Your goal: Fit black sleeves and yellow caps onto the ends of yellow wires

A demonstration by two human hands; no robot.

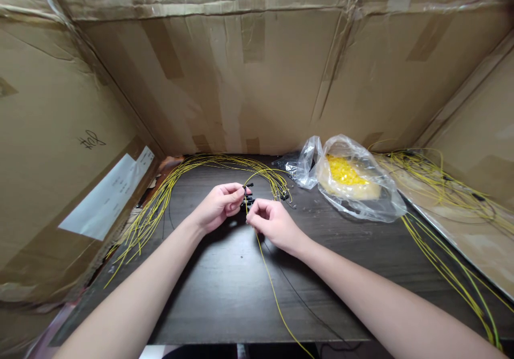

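Note:
Near the middle of the dark table, my left hand pinches a small black piece at the upper end of a yellow wire. My right hand is closed on the same yellow wire just below and to the right. From there the wire runs down over the table's front edge, with a thin dark wire beside it. Several small black parts lie between my hands. Behind them a bundle of yellow wires arcs from the left round to the right, its right ends near my right hand.
A clear plastic bag of yellow pieces lies at the back right, beside a bag of black pieces. More yellow wires hang at the right, by a cardboard sheet. Cardboard walls enclose the table's back and sides.

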